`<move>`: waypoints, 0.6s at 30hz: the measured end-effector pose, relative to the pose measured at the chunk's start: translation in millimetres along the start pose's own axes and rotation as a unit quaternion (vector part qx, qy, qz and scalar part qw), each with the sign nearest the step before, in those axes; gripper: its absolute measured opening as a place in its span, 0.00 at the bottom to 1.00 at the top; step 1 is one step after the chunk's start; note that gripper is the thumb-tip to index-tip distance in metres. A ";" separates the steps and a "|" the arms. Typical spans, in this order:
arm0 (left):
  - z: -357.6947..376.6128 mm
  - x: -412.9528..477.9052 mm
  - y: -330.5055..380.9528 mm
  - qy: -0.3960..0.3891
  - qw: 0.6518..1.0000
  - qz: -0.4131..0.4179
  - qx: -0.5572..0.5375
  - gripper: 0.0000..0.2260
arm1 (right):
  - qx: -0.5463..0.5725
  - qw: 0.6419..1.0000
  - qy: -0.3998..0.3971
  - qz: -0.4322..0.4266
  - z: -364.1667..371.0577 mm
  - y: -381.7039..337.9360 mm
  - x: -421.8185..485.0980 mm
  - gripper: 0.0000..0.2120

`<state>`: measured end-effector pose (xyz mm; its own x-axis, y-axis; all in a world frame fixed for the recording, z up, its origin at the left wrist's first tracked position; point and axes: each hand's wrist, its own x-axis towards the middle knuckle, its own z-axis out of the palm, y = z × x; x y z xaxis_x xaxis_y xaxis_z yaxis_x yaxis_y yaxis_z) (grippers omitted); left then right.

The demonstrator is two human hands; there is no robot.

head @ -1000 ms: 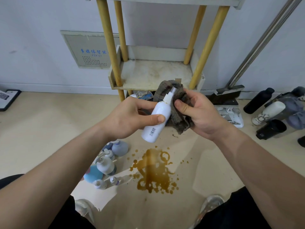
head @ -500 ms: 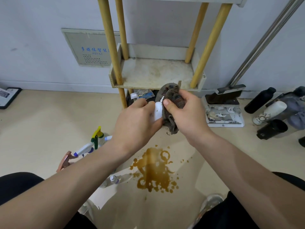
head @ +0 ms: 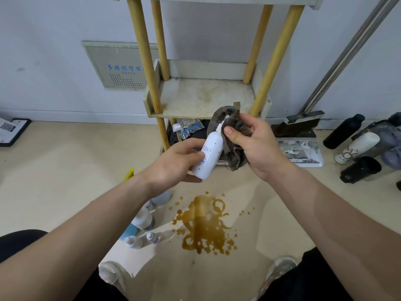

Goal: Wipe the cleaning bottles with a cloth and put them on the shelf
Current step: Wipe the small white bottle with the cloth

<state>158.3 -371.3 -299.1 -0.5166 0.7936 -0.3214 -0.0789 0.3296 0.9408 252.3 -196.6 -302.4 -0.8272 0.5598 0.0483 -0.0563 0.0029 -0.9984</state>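
White plastic bottle (head: pixel 209 155) is held tilted above the floor, in front of the shelf (head: pixel 195 115), nozzle end up and away from the person, base towards the camera. Left hand (head: pixel 173 164) grips the lower body of the bottle, thumb on the near side, fingers curled round the far side. Right hand (head: pixel 258 146) holds a dark, soiled cloth (head: pixel 236 135) bunched in curled fingers; the thumb presses the cloth against the bottle's shoulder. Cloth wraps round the nozzle, which shows only in part.

Shelf stands against the wall on yellow wooden posts; its pale middle board is stained. Under that board lie a clear packet (head: pixel 188 127) with blue print and some dark items, not identifiable.

Floor: a brown spill (head: pixel 206 227) lies below the hands, between the person's two shoes. A cluster of small bottles (head: pixel 141 220) stands just left of the spill, partly hidden by the left forearm. To the right, near the wall, lie a dustpan (head: pixel 299 148), a black bottle (head: pixel 344 131), a white flask (head: pixel 355 147) and a black cup (head: pixel 360 169), all on their sides. A grey panel (head: pixel 117 66) with blue lettering is set in the wall left of the shelf.
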 end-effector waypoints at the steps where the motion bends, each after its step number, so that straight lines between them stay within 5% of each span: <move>1: 1.1 0.1 -1.8 -0.003 1.000 0.014 0.002 0.12 | -0.002 1.000 0.003 -0.002 0.5 0.1 0.0 0.09; 5: 1.7 1.9 -8.4 0.038 0.991 0.097 0.085 0.13 | -0.006 1.000 0.002 -0.001 2.8 1.3 -1.1 0.10; 9: 18.4 -2.7 -20.1 0.153 0.942 0.138 0.266 0.15 | -0.069 0.998 -0.006 -0.009 12.4 8.4 -5.8 0.10; 13: 29.3 -2.1 -30.1 0.178 0.942 0.141 0.246 0.09 | -0.139 0.990 -0.035 -0.006 15.9 9.5 -7.8 0.08; 18: 17.0 4.3 -20.0 0.149 0.977 0.110 0.104 0.06 | -0.090 0.996 -0.028 -0.001 4.9 5.0 -1.5 0.06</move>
<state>172.1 -365.8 -321.2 -0.7294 0.6829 -0.0396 0.2202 0.2893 0.9316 250.5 -201.5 -307.3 -0.8570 0.5133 0.0461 0.0393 0.1543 -0.9872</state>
